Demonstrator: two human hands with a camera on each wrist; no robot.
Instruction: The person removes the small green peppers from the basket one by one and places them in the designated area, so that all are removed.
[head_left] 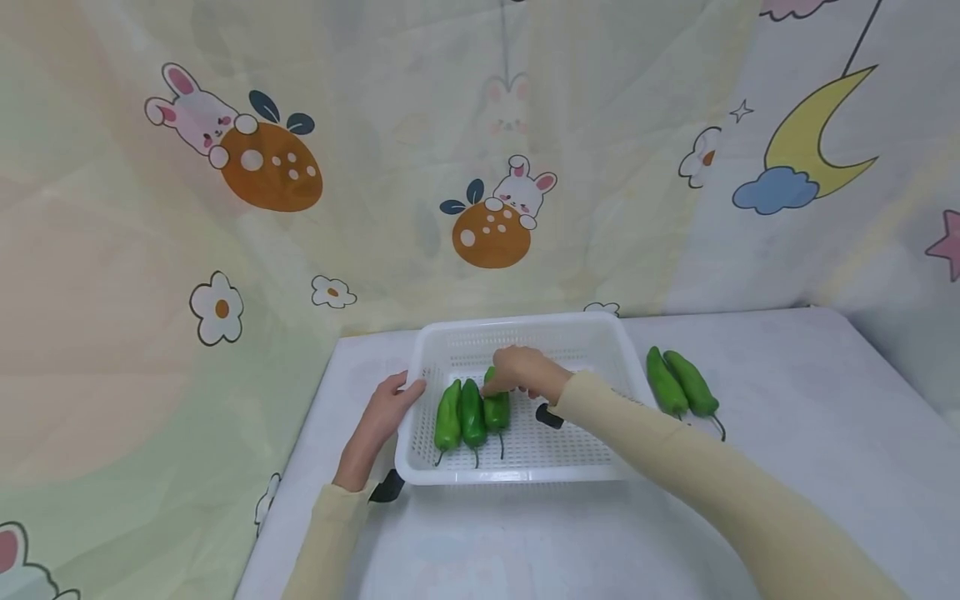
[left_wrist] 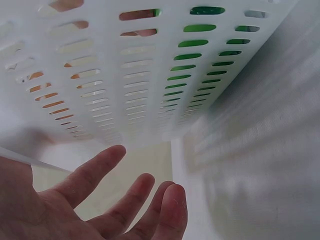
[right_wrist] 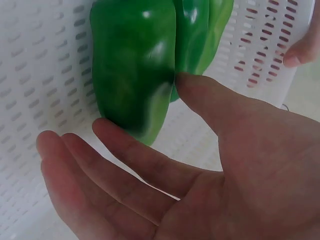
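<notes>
Three green peppers [head_left: 472,414] lie side by side at the left inside a white plastic basket [head_left: 517,476]. My right hand [head_left: 527,370] reaches into the basket and pinches the rightmost green pepper [right_wrist: 132,55] near its stemless end, thumb on one side and index finger on the other. Its remaining fingers extend apart from the pepper. At the basket's left side, my left hand [head_left: 385,410] rests its thumb over the rim. In the left wrist view its other fingers [left_wrist: 95,172] are loosely extended outside the slotted wall.
Two more green peppers [head_left: 681,383] lie together on the white-covered table [head_left: 810,400], right of the basket. Behind the table hangs a cloth [head_left: 390,167] printed with rabbits, flowers and a moon. Black straps [head_left: 387,487] circle both wrists.
</notes>
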